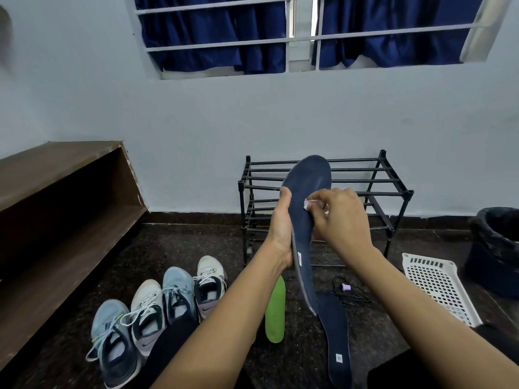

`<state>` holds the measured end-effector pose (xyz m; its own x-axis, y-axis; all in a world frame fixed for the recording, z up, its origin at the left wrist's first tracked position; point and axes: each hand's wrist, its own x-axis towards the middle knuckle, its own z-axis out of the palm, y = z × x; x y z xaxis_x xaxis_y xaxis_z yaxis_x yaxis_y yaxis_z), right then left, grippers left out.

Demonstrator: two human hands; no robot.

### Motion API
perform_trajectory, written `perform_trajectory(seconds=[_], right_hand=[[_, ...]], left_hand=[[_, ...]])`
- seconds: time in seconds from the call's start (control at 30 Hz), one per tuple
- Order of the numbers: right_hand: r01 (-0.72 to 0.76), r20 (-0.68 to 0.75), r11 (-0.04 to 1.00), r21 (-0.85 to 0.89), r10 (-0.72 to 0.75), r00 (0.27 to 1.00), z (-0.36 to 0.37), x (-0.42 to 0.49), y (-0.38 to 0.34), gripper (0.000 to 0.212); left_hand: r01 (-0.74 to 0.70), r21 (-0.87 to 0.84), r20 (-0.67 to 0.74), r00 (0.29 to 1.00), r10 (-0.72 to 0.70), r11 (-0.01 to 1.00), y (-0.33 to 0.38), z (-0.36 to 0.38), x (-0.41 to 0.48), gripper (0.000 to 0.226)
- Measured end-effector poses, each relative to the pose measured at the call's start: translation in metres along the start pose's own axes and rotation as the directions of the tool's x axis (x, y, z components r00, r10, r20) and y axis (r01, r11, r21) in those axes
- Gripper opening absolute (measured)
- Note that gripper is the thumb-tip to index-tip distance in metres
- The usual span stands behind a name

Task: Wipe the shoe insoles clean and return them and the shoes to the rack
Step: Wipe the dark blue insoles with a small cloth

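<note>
Wooden shelf (70, 192) cut off at left edge. Four shoes (157, 304) on near-left floor (196, 242), nearest partly hidden by a dark knee (174, 341). Green insole (275, 313) half behind forearm. Left hand (280, 228) fingers grasp navy insole (306, 192) upright before the rack (373, 175). Right hand (339, 217) fingers pinch a mostly hidden white wipe (309, 204) against it. Second navy insole (335, 332) lies on floor. Basket (438, 284) partly covered by forearm, bin (497, 248) cut off at right. Dark speckled floor, pale blue wall (252, 122).

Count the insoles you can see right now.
3: a navy insole gripped by the left hand, a second navy insole on the floor, a green insole beside it. The left forearm may hide another green one.
</note>
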<state>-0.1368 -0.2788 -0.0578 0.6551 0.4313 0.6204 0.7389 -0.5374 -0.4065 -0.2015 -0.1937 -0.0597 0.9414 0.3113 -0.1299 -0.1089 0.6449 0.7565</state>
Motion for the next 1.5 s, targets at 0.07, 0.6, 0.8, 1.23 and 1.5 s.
perform_trajectory(seconds=[0.07,0.6,0.8,1.23,1.5], right_hand=[[0.036,0.049,0.998,0.042,-0.038,0.998,0.001,-0.007,-0.007,0.01],[0.058,-0.085,0.984,-0.168,-0.073,0.994,0.002,0.005,0.008,0.014],[-0.009,-0.051,0.998,-0.06,0.006,0.999,0.001,0.008,0.011,0.015],[0.149,0.033,0.988,-0.03,-0.148,0.988,0.008,-0.013,-0.007,0.013],[-0.04,-0.064,0.994,-0.104,0.034,0.997,0.0,0.005,0.008,0.018]], left_hand=[[-0.004,0.01,-0.021,1.0,0.004,1.0,0.001,-0.004,0.002,0.07],[-0.003,0.003,0.021,1.0,0.003,1.0,0.002,-0.002,0.003,0.066],[-0.008,0.017,0.034,0.999,0.007,1.0,0.002,-0.002,0.003,0.064],[-0.03,0.046,-0.052,0.998,0.032,0.999,0.007,-0.012,0.002,0.07],[-0.001,0.018,-0.008,1.0,0.001,1.0,0.003,-0.003,0.003,0.065]])
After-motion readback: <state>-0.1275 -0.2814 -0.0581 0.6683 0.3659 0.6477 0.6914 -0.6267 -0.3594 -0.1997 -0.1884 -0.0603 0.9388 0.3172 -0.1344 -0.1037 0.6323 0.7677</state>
